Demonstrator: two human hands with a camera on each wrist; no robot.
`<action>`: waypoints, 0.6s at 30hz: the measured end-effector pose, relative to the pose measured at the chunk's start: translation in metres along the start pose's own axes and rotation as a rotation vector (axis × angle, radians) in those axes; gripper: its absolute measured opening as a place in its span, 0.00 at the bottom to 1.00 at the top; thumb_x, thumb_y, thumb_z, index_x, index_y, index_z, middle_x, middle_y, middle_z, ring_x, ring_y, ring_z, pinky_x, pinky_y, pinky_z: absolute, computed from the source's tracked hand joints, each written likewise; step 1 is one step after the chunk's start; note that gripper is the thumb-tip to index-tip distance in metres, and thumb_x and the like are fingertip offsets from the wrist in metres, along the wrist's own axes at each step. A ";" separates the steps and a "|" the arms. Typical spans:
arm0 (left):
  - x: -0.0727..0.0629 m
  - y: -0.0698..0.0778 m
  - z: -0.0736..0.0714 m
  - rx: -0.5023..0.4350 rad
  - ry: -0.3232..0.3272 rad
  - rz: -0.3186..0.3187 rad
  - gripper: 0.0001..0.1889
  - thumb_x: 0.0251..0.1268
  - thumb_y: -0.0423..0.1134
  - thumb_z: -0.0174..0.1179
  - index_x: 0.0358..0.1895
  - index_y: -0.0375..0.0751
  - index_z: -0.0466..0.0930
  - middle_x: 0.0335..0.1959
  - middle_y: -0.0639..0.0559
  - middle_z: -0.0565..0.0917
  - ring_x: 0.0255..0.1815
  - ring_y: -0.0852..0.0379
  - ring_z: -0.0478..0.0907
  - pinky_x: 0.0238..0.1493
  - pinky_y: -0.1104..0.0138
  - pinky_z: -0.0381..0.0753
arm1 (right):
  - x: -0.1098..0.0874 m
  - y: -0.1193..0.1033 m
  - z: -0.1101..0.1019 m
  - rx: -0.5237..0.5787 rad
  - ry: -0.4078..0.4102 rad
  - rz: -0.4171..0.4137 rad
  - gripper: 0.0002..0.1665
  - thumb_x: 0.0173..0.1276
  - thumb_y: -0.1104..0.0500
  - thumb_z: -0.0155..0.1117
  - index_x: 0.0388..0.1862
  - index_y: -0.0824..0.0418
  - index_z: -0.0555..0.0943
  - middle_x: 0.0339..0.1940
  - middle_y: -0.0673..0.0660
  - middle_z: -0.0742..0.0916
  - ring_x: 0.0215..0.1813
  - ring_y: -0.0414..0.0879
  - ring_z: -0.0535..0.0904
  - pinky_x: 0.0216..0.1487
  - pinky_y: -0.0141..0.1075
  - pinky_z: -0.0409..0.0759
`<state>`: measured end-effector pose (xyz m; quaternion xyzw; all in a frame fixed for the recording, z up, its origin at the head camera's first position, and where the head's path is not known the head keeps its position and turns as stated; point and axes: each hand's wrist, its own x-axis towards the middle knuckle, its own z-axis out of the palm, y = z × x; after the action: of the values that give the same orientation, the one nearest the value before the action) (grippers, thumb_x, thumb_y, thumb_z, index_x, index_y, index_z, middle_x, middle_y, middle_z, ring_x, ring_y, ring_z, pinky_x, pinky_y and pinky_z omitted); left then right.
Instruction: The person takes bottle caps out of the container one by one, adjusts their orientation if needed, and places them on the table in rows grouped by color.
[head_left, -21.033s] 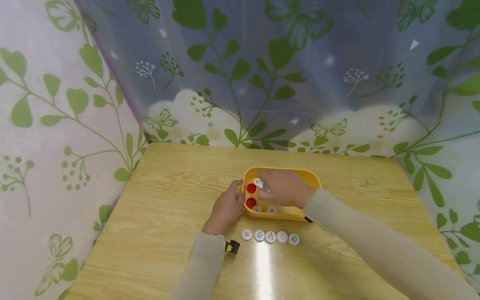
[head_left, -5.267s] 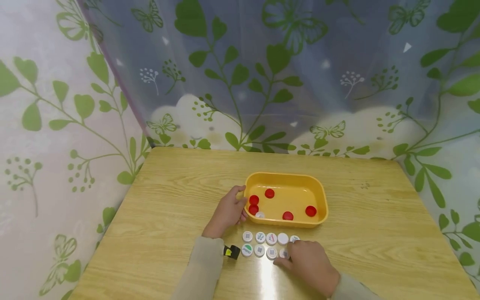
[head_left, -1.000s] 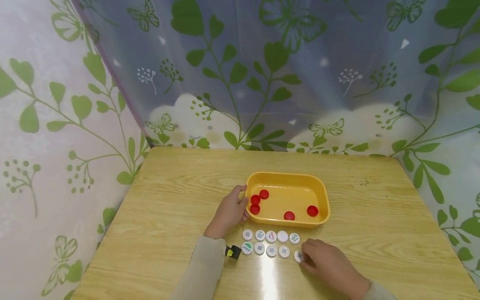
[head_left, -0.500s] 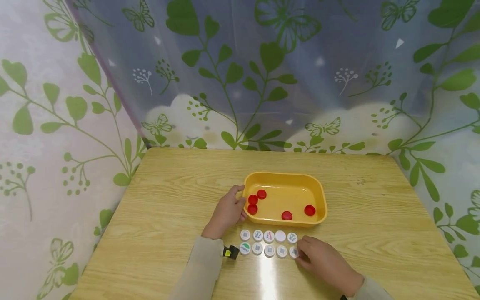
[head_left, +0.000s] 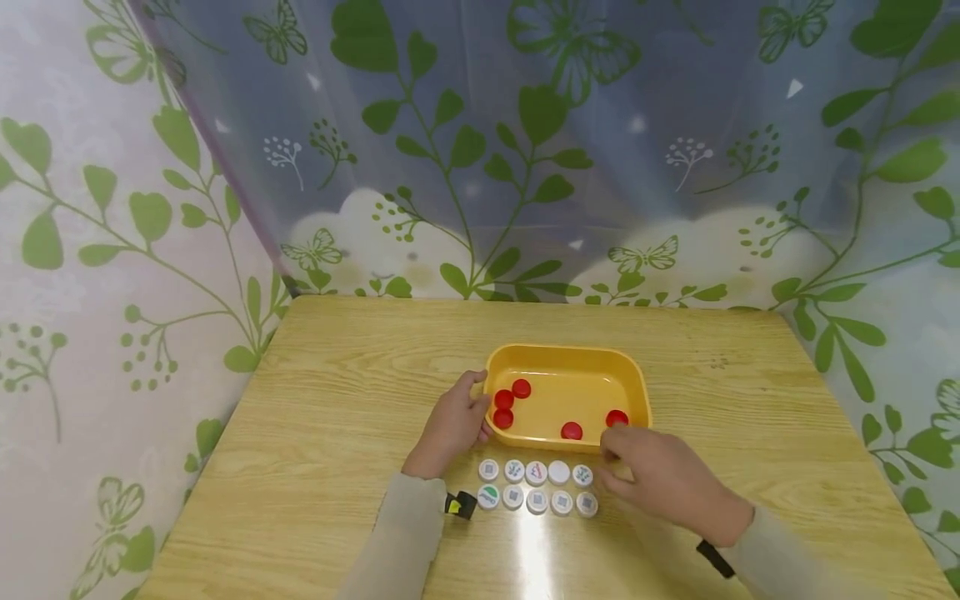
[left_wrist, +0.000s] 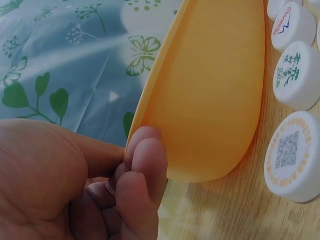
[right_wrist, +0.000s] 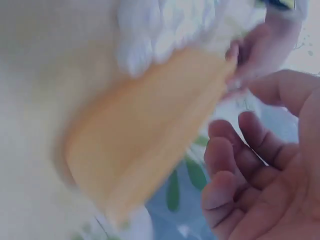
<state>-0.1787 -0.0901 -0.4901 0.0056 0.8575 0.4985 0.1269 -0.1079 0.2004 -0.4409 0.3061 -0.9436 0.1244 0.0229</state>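
My left hand [head_left: 448, 425] grips the left end of a yellow plastic tray [head_left: 566, 353], its thumb and fingers on the rim in the left wrist view. Several red bottle caps [head_left: 572, 431] lie inside the tray, mostly toward its left end. In front of it, white printed bottle caps stand in two rows: a back row with a plain white cap [head_left: 558, 472], and a front row starting with a green-marked cap [head_left: 488, 497]. My right hand [head_left: 667, 479], loosely curled and holding nothing, hovers by the tray's front right corner. The right wrist view is blurred.
The wood-grain table [head_left: 360, 358] carries the tray and caps. A leaf-patterned curtain [head_left: 480, 167] stands behind the table, with similar cloth on both sides. A black strap [head_left: 461, 504] sits on my left wrist.
White caps have left the tray and formed a second row; red ones stay inside. Within the last second my right hand slid the end cap into line, released it and moved toward the tray.
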 end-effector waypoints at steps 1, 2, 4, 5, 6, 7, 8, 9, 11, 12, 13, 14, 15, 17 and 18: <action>0.000 0.000 0.000 0.003 0.002 0.002 0.25 0.83 0.39 0.52 0.78 0.46 0.63 0.23 0.48 0.81 0.22 0.53 0.80 0.29 0.64 0.83 | 0.008 0.005 -0.007 -0.051 0.018 -0.022 0.16 0.62 0.55 0.77 0.30 0.50 0.75 0.27 0.42 0.76 0.26 0.35 0.67 0.27 0.31 0.71; 0.000 0.001 0.001 0.005 0.005 0.003 0.25 0.83 0.39 0.52 0.78 0.46 0.64 0.23 0.47 0.81 0.22 0.53 0.80 0.30 0.64 0.83 | 0.016 0.011 -0.012 -0.105 0.034 -0.048 0.16 0.60 0.56 0.79 0.31 0.52 0.76 0.27 0.43 0.76 0.26 0.37 0.67 0.28 0.32 0.72; 0.000 0.001 0.001 0.009 0.012 0.000 0.25 0.83 0.39 0.53 0.78 0.46 0.64 0.24 0.47 0.81 0.23 0.53 0.80 0.30 0.64 0.83 | 0.035 0.024 -0.018 -0.219 0.019 -0.117 0.15 0.58 0.59 0.78 0.31 0.55 0.76 0.26 0.46 0.75 0.26 0.41 0.67 0.30 0.35 0.72; 0.000 0.001 0.001 0.016 0.017 -0.003 0.25 0.83 0.39 0.53 0.78 0.47 0.64 0.24 0.47 0.81 0.23 0.53 0.80 0.30 0.64 0.82 | 0.044 0.031 -0.019 -0.271 -0.007 -0.156 0.15 0.57 0.60 0.77 0.30 0.55 0.76 0.25 0.46 0.74 0.26 0.43 0.66 0.31 0.37 0.71; 0.000 0.001 0.001 0.024 0.021 -0.009 0.25 0.83 0.40 0.53 0.77 0.47 0.64 0.24 0.48 0.81 0.23 0.53 0.80 0.30 0.64 0.82 | 0.053 0.038 -0.018 -0.326 -0.039 -0.199 0.14 0.56 0.61 0.77 0.29 0.55 0.76 0.24 0.47 0.74 0.26 0.44 0.67 0.32 0.38 0.71; 0.001 0.001 0.001 0.033 0.022 -0.009 0.25 0.83 0.40 0.53 0.78 0.47 0.64 0.24 0.48 0.81 0.23 0.54 0.80 0.30 0.64 0.82 | 0.061 0.044 -0.016 -0.380 -0.082 -0.238 0.14 0.55 0.60 0.76 0.28 0.56 0.76 0.23 0.48 0.75 0.26 0.46 0.68 0.33 0.40 0.71; 0.001 0.002 0.002 0.042 0.024 -0.010 0.25 0.83 0.40 0.53 0.78 0.47 0.64 0.24 0.48 0.81 0.23 0.54 0.80 0.30 0.65 0.82 | 0.067 0.051 -0.014 -0.428 -0.138 -0.269 0.13 0.54 0.60 0.76 0.27 0.55 0.76 0.22 0.48 0.75 0.26 0.47 0.69 0.34 0.41 0.71; 0.002 0.002 0.002 0.052 0.025 -0.010 0.25 0.83 0.40 0.53 0.78 0.47 0.64 0.24 0.48 0.81 0.22 0.54 0.80 0.30 0.65 0.82 | 0.073 0.056 -0.011 -0.473 -0.201 -0.292 0.13 0.54 0.58 0.76 0.27 0.55 0.77 0.22 0.48 0.77 0.27 0.48 0.70 0.36 0.42 0.72; 0.002 0.002 0.002 0.070 0.028 -0.008 0.25 0.83 0.40 0.53 0.77 0.47 0.65 0.24 0.48 0.81 0.22 0.54 0.80 0.29 0.65 0.82 | 0.082 0.064 -0.006 -0.546 -0.313 -0.310 0.14 0.52 0.54 0.79 0.27 0.54 0.79 0.22 0.49 0.80 0.28 0.49 0.73 0.39 0.43 0.74; 0.002 0.003 0.003 0.074 0.030 -0.008 0.25 0.83 0.40 0.53 0.77 0.47 0.65 0.24 0.48 0.81 0.22 0.54 0.80 0.29 0.65 0.82 | 0.085 0.067 -0.004 -0.574 -0.362 -0.311 0.16 0.51 0.51 0.80 0.28 0.54 0.80 0.23 0.49 0.82 0.29 0.49 0.75 0.40 0.44 0.74; 0.002 0.003 0.003 0.073 0.032 -0.009 0.25 0.83 0.40 0.53 0.77 0.47 0.65 0.23 0.48 0.81 0.22 0.54 0.80 0.29 0.65 0.82 | 0.088 0.069 -0.002 -0.594 -0.406 -0.307 0.16 0.51 0.50 0.81 0.29 0.53 0.81 0.24 0.49 0.83 0.29 0.48 0.75 0.43 0.44 0.75; 0.002 0.003 0.003 0.071 0.034 -0.011 0.25 0.83 0.40 0.53 0.77 0.47 0.65 0.23 0.48 0.81 0.22 0.54 0.81 0.29 0.65 0.82 | 0.091 0.069 -0.001 -0.599 -0.439 -0.300 0.17 0.51 0.49 0.81 0.30 0.53 0.82 0.25 0.49 0.84 0.29 0.48 0.75 0.44 0.44 0.75; 0.001 0.003 0.003 0.071 0.035 -0.011 0.25 0.83 0.40 0.53 0.77 0.47 0.65 0.23 0.48 0.81 0.22 0.54 0.81 0.28 0.65 0.82 | 0.093 0.069 0.000 -0.601 -0.460 -0.299 0.16 0.51 0.50 0.81 0.30 0.54 0.81 0.24 0.49 0.83 0.28 0.47 0.75 0.44 0.44 0.75; 0.001 0.002 0.003 0.066 0.037 -0.011 0.25 0.83 0.40 0.53 0.77 0.47 0.65 0.23 0.48 0.82 0.22 0.54 0.81 0.28 0.65 0.82 | 0.095 0.068 0.003 -0.579 -0.486 -0.293 0.14 0.54 0.54 0.80 0.29 0.54 0.80 0.22 0.48 0.81 0.25 0.46 0.73 0.41 0.41 0.75; 0.000 0.002 0.003 0.061 0.037 -0.011 0.25 0.83 0.40 0.53 0.77 0.47 0.65 0.23 0.48 0.82 0.22 0.54 0.81 0.28 0.65 0.82 | 0.096 0.067 0.003 -0.551 -0.499 -0.283 0.13 0.57 0.57 0.78 0.28 0.54 0.79 0.21 0.48 0.79 0.24 0.46 0.72 0.39 0.40 0.75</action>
<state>-0.1788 -0.0868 -0.4897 -0.0046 0.8745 0.4715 0.1134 -0.2247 0.1971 -0.4469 0.4364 -0.8666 -0.2161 -0.1090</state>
